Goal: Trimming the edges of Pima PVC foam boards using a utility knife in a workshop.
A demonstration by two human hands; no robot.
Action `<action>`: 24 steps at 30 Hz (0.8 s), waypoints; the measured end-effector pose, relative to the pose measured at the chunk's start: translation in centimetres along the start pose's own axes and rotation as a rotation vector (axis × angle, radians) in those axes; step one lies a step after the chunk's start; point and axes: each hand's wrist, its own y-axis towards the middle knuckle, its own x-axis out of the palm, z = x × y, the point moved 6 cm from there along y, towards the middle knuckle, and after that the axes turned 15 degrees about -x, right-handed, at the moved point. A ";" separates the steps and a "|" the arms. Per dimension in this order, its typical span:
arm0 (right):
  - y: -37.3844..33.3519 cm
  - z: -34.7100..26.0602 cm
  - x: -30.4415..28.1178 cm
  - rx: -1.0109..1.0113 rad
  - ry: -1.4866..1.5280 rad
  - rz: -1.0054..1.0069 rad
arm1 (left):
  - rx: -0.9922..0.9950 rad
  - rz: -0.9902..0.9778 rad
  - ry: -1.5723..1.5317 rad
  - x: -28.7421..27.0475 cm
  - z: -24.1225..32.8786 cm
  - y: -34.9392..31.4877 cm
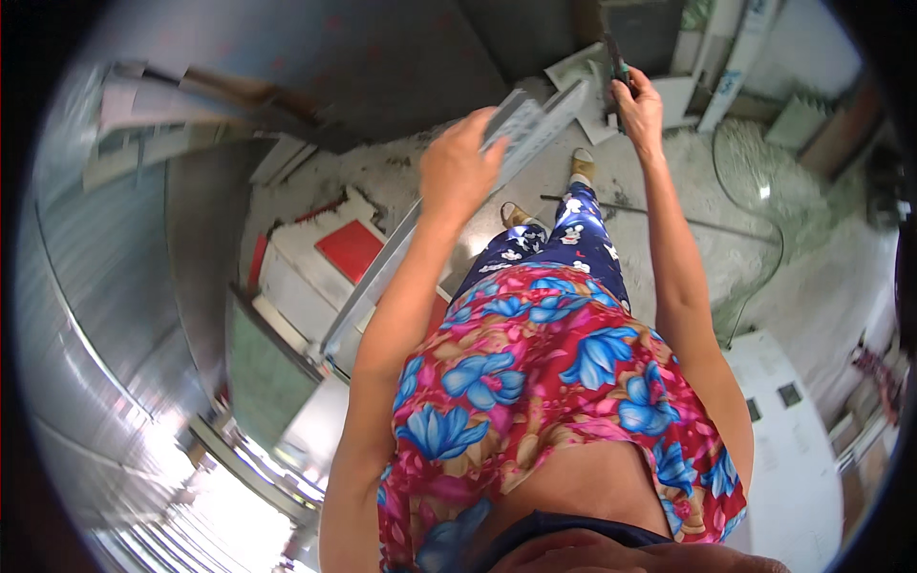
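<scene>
My left hand (462,170) is closed on a long grey metal channel (537,129). The channel slants from the upper middle down past my left forearm, and its raised end lies beyond my fingers. Motion blurs that hand a little. Higher up and to the right, my right hand (638,103) grips a slim dark tool (612,59) that points upward, with a bit of green near the fingers. Its exact kind does not show. The two hands are apart, and the tool does not touch the channel.
White boards with a red panel (351,250) lie on the left. A thin rod (688,222) and a dark cable (778,263) cross the floor on the right. Large dark sheets (373,57) stand ahead. A white panel (788,458) sits at the lower right.
</scene>
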 end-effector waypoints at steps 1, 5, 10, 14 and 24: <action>-1.5 -5.4 4.2 -0.052 0.068 -0.081 | 0.026 0.029 0.001 -2.6 -2.3 -1.1; -9.9 -25.3 16.3 -0.121 0.144 -0.527 | 0.010 0.127 0.049 -9.0 -9.3 -5.9; -17.2 -30.1 21.3 -0.206 -0.236 -0.646 | -0.002 0.197 0.061 -11.5 -14.2 -11.2; -21.2 -27.8 20.6 -0.210 -0.165 -0.623 | -0.006 0.086 0.060 -14.5 -17.7 -17.5; -52.1 -40.2 25.1 -0.293 -0.045 -0.524 | -0.416 0.119 0.120 -32.5 -55.6 -63.7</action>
